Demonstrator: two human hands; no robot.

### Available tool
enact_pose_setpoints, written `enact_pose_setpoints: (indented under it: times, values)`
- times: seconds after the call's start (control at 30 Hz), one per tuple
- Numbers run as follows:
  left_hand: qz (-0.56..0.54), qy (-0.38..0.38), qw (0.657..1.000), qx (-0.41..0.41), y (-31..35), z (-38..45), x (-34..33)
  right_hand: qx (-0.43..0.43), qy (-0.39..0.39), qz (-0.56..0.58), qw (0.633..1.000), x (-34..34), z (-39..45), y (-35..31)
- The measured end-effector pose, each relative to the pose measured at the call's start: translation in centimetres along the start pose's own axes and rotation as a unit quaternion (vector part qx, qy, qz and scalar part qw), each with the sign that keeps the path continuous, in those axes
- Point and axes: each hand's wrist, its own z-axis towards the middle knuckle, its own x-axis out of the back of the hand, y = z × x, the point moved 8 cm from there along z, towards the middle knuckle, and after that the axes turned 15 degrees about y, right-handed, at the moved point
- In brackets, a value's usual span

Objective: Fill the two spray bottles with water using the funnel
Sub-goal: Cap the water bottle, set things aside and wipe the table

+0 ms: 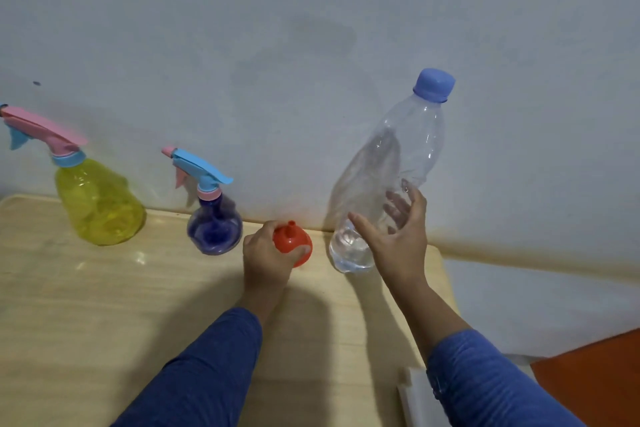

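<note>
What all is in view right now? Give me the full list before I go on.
Yellow spray bottle: one, pink head, blue trigger, table's far left.
Purple spray bottle: one, blue head, pink trigger, right of the yellow one.
Funnel: one, orange-red, upside down on the table.
Water bottle: one, clear, blue cap on, little water, tilted.
Table: one, light wood.
Orange sheet: one, lower right.
Left hand: gripping the funnel.
Right hand: around the water bottle's lower part.
</note>
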Motion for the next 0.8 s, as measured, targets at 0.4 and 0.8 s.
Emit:
enact_pose_setpoints:
  times: [0.4,0.8]
  values:
    - [0.022,0.011,1.000,-0.012,0.4,-0.8,0.1,-0.033,-0.041,-0.035,0.998,-1.0,0.0,1.6]
    - [0.320,-0.198,0.925,-0.047,1.9,-4.5,5.0,-0.101,-0.251,-0.497,0.825,2.4,-8.0,3.5]
